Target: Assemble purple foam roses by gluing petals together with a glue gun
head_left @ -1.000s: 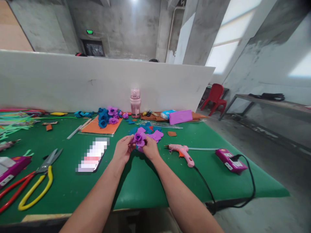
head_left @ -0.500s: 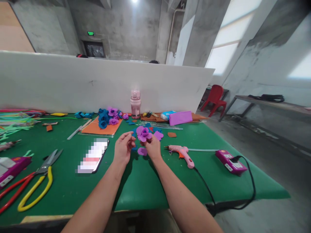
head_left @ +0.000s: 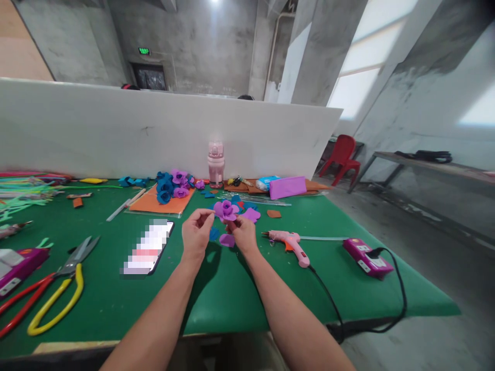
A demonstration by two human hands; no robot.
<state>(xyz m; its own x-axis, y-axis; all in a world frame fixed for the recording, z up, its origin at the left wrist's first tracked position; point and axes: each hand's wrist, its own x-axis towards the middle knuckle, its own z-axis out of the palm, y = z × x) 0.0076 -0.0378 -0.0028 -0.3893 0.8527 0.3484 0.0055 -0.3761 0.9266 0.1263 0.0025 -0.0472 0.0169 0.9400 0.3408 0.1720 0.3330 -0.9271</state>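
Note:
A purple flower [head_left: 226, 210] with curled petals is held up over the table. My right hand [head_left: 243, 234] is closed around its underside, with the thumb and fingers beneath the bloom. With thumb and forefinger together, my left hand [head_left: 196, 232] pinches the outer edge of a petal on the flower's left side. A loose purple petal [head_left: 227, 240] lies on the green table just below the flower. Further purple petals [head_left: 252, 215] and blue petals [head_left: 236, 202] lie behind my right hand. What the right fingers grip under the bloom is mostly hidden.
A pink glue gun [head_left: 290, 241] lies right of my hands, its cord trailing near a purple power strip [head_left: 367, 257]. To the left are a phone [head_left: 149, 247] and open scissors [head_left: 71, 273]. Finished blue and purple flowers [head_left: 172, 185] and a pink bottle [head_left: 215, 165] stand behind.
My left hand's fingers have closed together at the petal's edge. The flower has shifted slightly left and tilted, while my right hand keeps its hold.

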